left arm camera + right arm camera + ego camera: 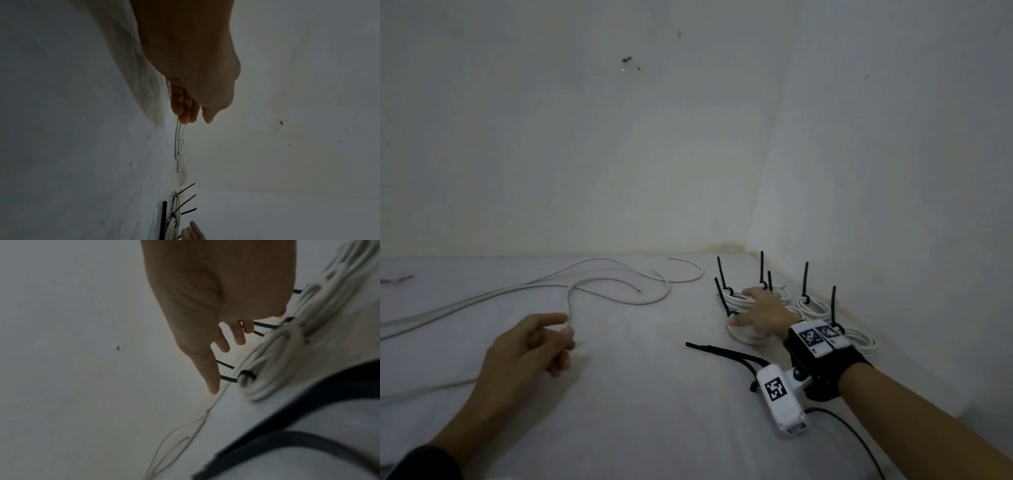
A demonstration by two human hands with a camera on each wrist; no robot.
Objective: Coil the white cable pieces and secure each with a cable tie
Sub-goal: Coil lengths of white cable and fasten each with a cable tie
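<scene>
A long loose white cable (619,298) snakes across the white surface. My left hand (566,329) pinches it near one bend; in the left wrist view the cable (176,142) runs out from under the fingertips (185,118). My right hand (743,306) is spread with straight fingers over the nearest coiled cable (748,337), holding nothing. Several white coils (811,305) lie by the wall corner, each bound by a black cable tie whose tail stands up. The right wrist view shows the nearest coil (267,386) and its tie (246,374) under my right hand (226,366).
A few loose black cable ties (722,351) lie in front of the coils. More white cable (431,318) trails off to the left. The walls meet in a corner (746,246) behind the coils. The right wrist camera's black cord (852,438) hangs over the surface.
</scene>
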